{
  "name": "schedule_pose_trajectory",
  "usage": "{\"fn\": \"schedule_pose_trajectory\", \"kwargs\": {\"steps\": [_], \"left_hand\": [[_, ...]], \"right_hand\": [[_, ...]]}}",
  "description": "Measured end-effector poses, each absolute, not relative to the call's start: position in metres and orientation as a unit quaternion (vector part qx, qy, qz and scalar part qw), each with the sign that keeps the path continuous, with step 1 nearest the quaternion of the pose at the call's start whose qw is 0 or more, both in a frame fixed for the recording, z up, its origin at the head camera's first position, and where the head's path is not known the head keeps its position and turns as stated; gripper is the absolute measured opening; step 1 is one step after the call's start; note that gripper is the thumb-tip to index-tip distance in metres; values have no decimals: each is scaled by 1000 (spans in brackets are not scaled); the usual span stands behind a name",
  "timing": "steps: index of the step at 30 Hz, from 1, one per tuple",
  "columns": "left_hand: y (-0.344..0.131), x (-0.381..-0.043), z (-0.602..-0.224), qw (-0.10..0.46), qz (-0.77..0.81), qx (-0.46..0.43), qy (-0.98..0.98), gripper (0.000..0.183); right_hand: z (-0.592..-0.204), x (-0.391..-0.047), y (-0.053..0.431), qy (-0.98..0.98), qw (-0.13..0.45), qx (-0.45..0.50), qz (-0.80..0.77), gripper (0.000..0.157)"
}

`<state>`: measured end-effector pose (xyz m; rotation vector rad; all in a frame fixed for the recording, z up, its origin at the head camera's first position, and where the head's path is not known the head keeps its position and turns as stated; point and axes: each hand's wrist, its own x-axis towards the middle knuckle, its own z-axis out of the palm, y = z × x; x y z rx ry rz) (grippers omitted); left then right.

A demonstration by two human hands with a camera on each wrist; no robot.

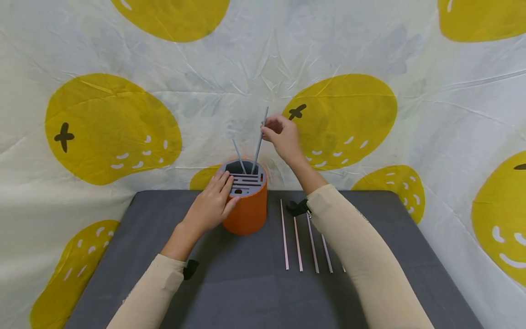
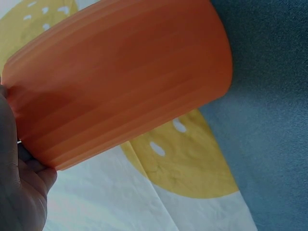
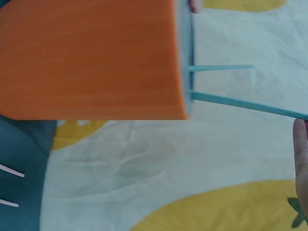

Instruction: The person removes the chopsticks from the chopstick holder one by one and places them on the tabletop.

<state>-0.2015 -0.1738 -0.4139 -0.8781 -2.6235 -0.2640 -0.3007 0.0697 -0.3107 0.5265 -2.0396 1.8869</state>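
Observation:
An orange round knife block (image 1: pixel 245 217) with a grey slotted top stands at the table's far edge. My left hand (image 1: pixel 211 201) rests on its left rim, fingers over the top and thumb toward the front. In the left wrist view, some fingers (image 2: pixel 38 180) touch the block's side near the rim. Above the block, my right hand (image 1: pixel 283 137) pinches a blue-grey chopstick (image 1: pixel 259 148) near its upper end. That chopstick's lower end is inside the block's rear opening. A second blue-grey chopstick (image 1: pixel 238 155) leans in the same opening.
Several pinkish chopsticks (image 1: pixel 284 237) lie side by side on the dark grey table (image 1: pixel 246 292), right of the block, some partly under the right forearm. A white cloth with yellow fruit prints (image 1: pixel 230 109) hangs behind the table.

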Motion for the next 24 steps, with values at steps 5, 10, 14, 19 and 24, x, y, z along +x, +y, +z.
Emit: {"fn": "schedule_pose_trajectory", "kwargs": {"steps": [5,10,14,19,24], "left_hand": [[-175,-202,-415,176,-95,-311,-929,65],[-175,-203,-416,176,-96,-310,-929,65],[-175,-203,-416,176,-94,-312,-929,66],[-174,-204,-415,174,-94,-310,-930,66],[-174,-205,-415,176,-94,-308,-930,67]], "right_hand": [[-298,-295,84,-663,188,177,703,13],[-285,-288,100,-622,211,160,737,8],[-277,-282,119,-606,226,148,748,9],[-273,-273,147,-606,240,142,745,13],[-279,-266,177,-620,246,132,734,20]]}}
